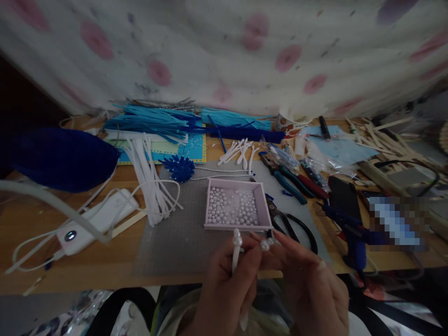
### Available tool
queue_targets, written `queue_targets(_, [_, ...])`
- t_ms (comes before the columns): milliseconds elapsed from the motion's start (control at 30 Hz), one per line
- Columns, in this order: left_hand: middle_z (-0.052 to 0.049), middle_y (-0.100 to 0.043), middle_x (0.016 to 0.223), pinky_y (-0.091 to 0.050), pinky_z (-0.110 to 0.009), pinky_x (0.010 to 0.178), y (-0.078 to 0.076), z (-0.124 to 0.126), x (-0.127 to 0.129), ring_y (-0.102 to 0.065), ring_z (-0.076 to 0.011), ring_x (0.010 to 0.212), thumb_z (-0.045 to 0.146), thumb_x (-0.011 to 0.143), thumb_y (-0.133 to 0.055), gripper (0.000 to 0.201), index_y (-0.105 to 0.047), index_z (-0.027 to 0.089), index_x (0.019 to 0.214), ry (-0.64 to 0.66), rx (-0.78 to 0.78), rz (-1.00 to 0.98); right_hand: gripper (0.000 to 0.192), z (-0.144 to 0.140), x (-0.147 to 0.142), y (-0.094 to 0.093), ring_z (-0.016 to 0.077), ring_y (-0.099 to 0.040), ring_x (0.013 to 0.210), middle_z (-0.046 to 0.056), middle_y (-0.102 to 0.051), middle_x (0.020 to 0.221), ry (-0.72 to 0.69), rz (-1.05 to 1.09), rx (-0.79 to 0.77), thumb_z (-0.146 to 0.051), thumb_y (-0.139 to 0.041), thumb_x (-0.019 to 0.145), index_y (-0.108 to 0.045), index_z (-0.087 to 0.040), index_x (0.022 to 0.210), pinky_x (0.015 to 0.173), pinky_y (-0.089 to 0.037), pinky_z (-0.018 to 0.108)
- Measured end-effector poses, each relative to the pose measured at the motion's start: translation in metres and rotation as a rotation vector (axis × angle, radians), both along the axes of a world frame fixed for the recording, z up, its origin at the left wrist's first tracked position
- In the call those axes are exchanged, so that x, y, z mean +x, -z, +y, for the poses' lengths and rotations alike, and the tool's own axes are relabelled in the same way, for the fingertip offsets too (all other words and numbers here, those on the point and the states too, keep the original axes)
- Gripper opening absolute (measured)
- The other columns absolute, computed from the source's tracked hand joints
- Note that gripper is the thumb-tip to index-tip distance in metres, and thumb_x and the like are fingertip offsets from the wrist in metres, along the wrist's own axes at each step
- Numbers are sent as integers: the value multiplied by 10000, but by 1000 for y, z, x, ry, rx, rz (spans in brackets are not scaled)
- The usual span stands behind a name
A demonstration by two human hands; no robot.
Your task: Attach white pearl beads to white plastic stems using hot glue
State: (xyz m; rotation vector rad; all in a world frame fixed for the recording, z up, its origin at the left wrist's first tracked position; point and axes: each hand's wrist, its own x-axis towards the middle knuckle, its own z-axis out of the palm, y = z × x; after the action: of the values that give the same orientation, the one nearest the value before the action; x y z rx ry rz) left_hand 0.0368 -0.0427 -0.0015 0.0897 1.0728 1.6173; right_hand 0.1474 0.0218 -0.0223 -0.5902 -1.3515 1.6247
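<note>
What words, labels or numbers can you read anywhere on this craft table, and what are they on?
None can be read.
Mug: red print, too blurred.
White device: only a small light, no lettering visible.
Pixelated patch: blurred out, unreadable.
Yellow and blue sheets: no legible text.

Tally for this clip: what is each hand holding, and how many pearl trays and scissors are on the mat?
White stick tipped with pearls, in left hand: 1
Loose pearls at right hand fingertips: about 2
Pink tray of pearls: 1
Black scissors: 1
Total: about 5
</note>
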Motion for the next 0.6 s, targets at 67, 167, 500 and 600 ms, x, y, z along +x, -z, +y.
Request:
queue_targets(67, [137, -369, 373, -129, -168, 361, 0, 0, 0, -188, -18, 331, 671, 690, -903, 491, -735, 221, 789, 0, 3, -8, 397, 1, 0, 1, 308, -845, 907, 109, -844, 1152, 4, 4, 11, -402, -468, 1095, -793, -302, 1298, 662, -703, 378])
queue_targets(167, [134, -383, 380, -137, -164, 362, -1, 0, 0, -201, -19, 333, 686, 678, -902, 510, -717, 223, 786, 4, 4, -17, 404, 3, 1, 1, 301, -845, 911, 94, -844, 1161, -2, 15, 20, -411, -445, 1104, -775, -333, 1324, 686, -702, 384])
queue_targets(500, [151, -362, 381, -178, -143, 340, 13, 1, -1, -180, -30, 323, 615, 848, -826, 405, -712, 227, 861, 27, 187, 9, 347, 8, -2, -4, 291, -842, 898, 113, -848, 1144, 113, 42, 32, -436, -573, 1059, -767, -299, 1312, 719, -700, 413])
queue_targets(600, [155, -363, 368, -195, -136, 333, 11, 4, -2, -162, -27, 321, 590, 803, -878, 402, -716, 223, 827, -28, 197, -12, 123, 8, -3, -8, 227, -819, 852, 94, -847, 1090, 384, -93, 1, -305, -762, 948, -818, -256, 1046, 682, -670, 306])
